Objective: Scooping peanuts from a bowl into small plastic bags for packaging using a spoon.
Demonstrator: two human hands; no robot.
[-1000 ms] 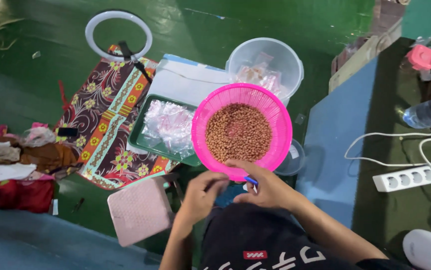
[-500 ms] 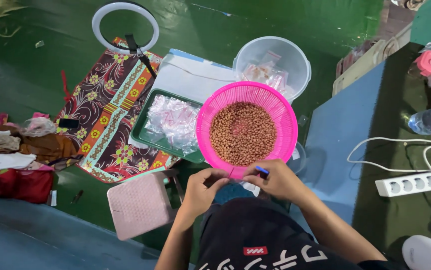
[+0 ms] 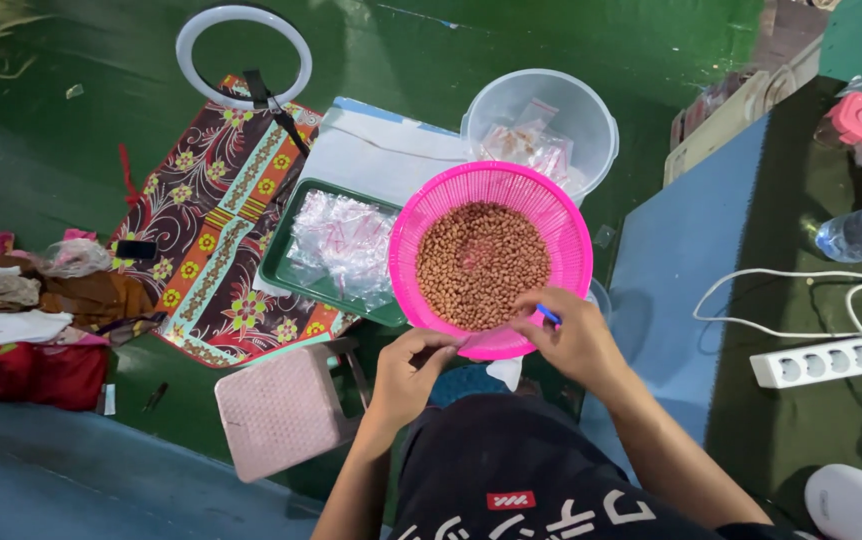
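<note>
The right hand [image 3: 573,340] pinches one small blue scoop [image 3: 549,316] at the near rim of the single pink basket [image 3: 491,260], handy to the nuts [image 3: 482,264] heaped inside. The left hand [image 3: 411,370] is curled just under that rim; I cannot tell what it grips. Beyond sit one green tray [image 3: 281,262] of little bags and one clear bucket [image 3: 541,120].

pink mesh basket [image 3: 561,215] upright, holding brown peanuts [image 3: 482,263]; small blue scoop [image 3: 549,316] at near rim.
</note>
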